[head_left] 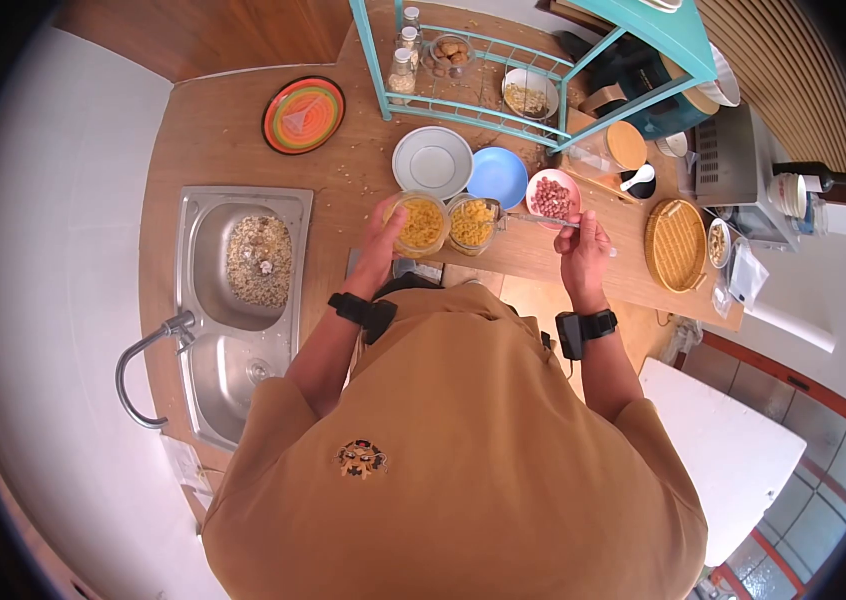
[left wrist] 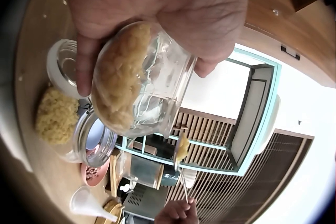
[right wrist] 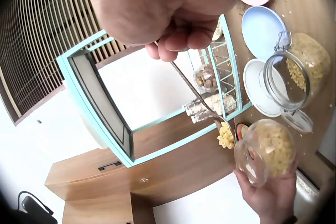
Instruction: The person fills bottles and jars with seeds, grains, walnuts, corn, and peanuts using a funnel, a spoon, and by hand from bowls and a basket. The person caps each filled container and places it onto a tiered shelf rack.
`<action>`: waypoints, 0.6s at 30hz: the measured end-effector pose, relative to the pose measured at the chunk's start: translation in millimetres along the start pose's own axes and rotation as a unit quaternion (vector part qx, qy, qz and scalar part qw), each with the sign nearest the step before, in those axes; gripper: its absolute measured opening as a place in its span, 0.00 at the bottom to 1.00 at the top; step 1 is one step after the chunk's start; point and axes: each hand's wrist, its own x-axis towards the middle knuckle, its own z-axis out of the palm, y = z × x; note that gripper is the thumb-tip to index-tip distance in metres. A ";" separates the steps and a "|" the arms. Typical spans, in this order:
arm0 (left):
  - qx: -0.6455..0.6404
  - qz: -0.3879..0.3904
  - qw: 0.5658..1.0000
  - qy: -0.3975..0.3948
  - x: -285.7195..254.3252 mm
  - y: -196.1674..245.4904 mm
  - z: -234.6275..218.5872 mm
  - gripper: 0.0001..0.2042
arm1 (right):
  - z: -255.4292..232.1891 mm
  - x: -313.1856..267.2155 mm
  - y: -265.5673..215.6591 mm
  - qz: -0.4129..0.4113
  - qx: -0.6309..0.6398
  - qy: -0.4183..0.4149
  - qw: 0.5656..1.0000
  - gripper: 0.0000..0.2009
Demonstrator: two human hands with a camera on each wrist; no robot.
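Note:
In the head view my left hand [head_left: 381, 242] grips a round glass jar [head_left: 421, 224] part filled with small yellow pasta. The left wrist view shows its fingers and thumb around the glass, with the pasta lying toward one end. My right hand [head_left: 586, 250] pinches the handle of a metal spoon [right wrist: 191, 88]. Small pasta pieces [right wrist: 226, 136] sit in the spoon's bowl, close to the held jar's mouth in the right wrist view. Beside that jar stands a clip-top glass jar [head_left: 471, 222], also holding yellow pasta, its lid [right wrist: 297, 120] swung open.
Behind the jars are a white bowl [head_left: 433, 162], a blue plate [head_left: 498, 178] and a pink dish [head_left: 571, 190] of peanuts. A sink [head_left: 303, 215] lies left, a teal rack [head_left: 463, 118] at the back, a wicker basket [head_left: 675, 245] right. A white funnel [left wrist: 86, 203] lies nearby.

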 end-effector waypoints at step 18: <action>-0.007 0.002 1.000 0.000 -1.1 2.8 -6.9 0.23 | 14.9 -21.4 -16.5 -0.230 -0.405 -0.077 0.881 0.15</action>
